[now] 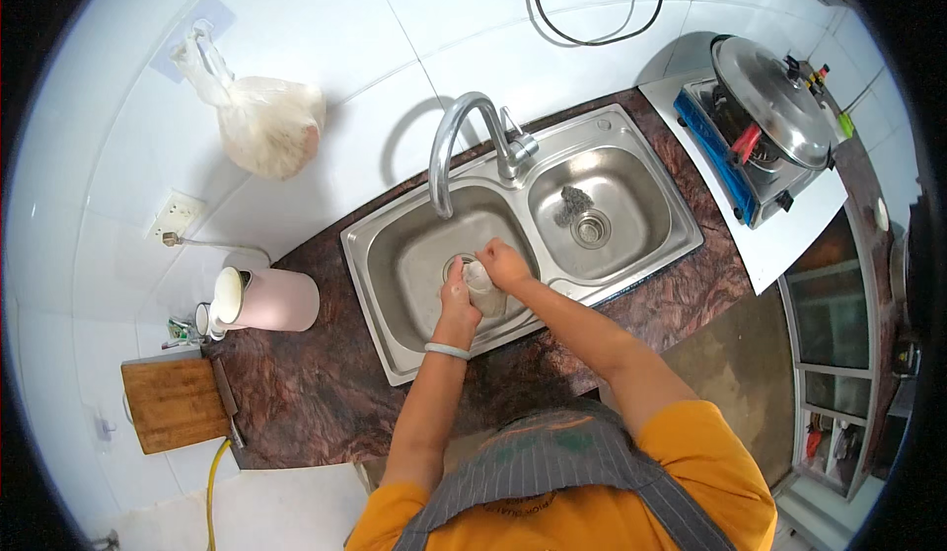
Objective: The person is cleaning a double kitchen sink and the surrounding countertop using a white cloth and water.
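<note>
Above the drain of the left sink basin (399, 273), a translucent whitish container (487, 296) is between my hands; it could be a cup or a soft bag. My left hand (459, 299) grips its left side, the thumb pointing up along it. A pale bangle circles that wrist. The fingers of my right hand (507, 264) are curled at the container's upper right edge, their tips hidden. A curved chrome faucet (473, 107) rises behind, its spout over the same basin; I cannot make out running water.
A dark grey scrubber (575, 203) lies in the right basin (644, 203) beside its drain. On the right, a lidded pan (773, 100) sits on a gas stove (718, 151). Leftward are a pink kettle (277, 299) and wooden chopping board (175, 405). A tied plastic bag (270, 125) hangs on the wall.
</note>
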A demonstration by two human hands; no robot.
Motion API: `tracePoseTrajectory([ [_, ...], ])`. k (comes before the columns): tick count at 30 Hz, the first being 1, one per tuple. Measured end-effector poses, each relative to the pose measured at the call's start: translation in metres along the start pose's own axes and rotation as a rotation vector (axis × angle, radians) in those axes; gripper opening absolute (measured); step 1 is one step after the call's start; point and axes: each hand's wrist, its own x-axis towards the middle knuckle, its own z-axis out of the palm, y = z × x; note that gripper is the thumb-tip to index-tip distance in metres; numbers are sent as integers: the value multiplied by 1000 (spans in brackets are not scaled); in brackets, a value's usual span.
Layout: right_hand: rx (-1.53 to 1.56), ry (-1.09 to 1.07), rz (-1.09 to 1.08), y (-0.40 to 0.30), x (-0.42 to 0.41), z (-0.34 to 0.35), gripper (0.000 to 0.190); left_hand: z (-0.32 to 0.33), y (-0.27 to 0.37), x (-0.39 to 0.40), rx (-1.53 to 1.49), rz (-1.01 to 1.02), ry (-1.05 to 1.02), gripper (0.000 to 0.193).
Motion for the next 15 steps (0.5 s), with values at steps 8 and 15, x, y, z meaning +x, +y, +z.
tracePoseTrajectory([
  [8, 1070, -919, 384, -17, -13, -64, 47, -27, 44, 7, 317, 251, -168, 33],
  [15, 1293, -366, 383, -13, -3, -67, 47, -15, 24, -18, 1137, 327, -80, 48],
])
